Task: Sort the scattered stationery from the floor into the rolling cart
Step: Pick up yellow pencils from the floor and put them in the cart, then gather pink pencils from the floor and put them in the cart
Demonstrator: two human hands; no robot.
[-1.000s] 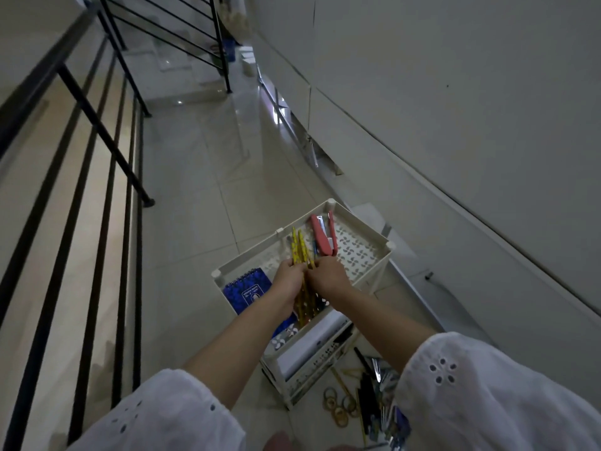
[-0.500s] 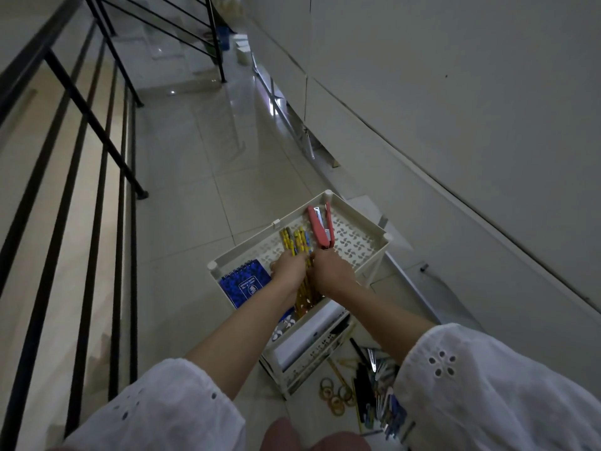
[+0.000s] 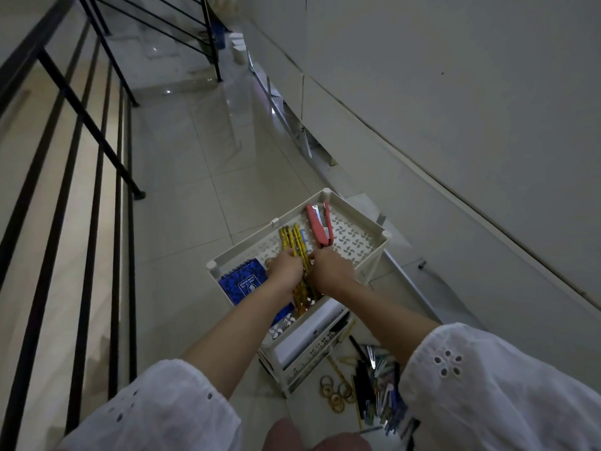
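Observation:
A white rolling cart (image 3: 353,207) stands on the tiled floor by the wall. In its top tray lie a bundle of yellow pencils (image 3: 294,240), a pink stapler (image 3: 320,226) and a blue spiral notebook (image 3: 244,282). My left hand (image 3: 285,267) and my right hand (image 3: 331,267) sit on either side of the pencil bundle, fingers curled against it. A white paper roll (image 3: 312,333) lies on the shelf below. Scattered pens and pencils (image 3: 379,392) and several tape rings (image 3: 335,390) lie on the floor to the cart's right.
A black metal railing (image 3: 81,131) runs along the left over a stairwell. A white wall (image 3: 455,109) closes the right side. Open tiled floor (image 3: 195,177) stretches ahead of the cart. My knees show at the bottom edge.
Both hands have stayed on the pencil bundle and lowered it slightly into the top tray. The camera has tilted a little; the cart has not moved.

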